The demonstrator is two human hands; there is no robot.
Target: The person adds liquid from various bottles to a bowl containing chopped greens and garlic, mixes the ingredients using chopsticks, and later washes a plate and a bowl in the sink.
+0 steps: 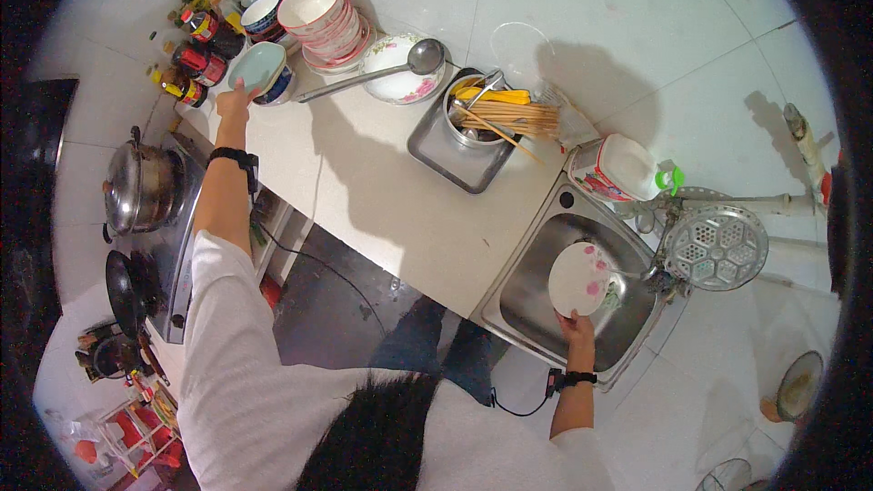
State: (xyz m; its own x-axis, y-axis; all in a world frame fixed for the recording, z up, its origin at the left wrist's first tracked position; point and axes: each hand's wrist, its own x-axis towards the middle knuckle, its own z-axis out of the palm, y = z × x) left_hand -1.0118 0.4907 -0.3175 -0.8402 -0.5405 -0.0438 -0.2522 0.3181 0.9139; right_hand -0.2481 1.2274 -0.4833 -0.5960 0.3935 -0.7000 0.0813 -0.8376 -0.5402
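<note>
At the far left end of the counter, my left hand (234, 103) has its fingers on the near rim of a pale green oval dish (258, 65). The dish sits on, or just over, a blue-patterned bowl (279, 87). My right hand (578, 327) grips the near edge of a white plate with pink flowers (576, 279). That plate is held over the stainless steel sink (525, 300). Under its right side, something green lies in the basin, partly hidden.
Stacked pink-rimmed bowls (320, 20), a flowered dish (392, 85) and a metal ladle (368, 75) stand along the wall. Chopsticks (511, 116) fill a metal pot on a tray (470, 174). Sauce bottles (201, 65) crowd the corner. A lidded pot (136, 184) stands on the stove.
</note>
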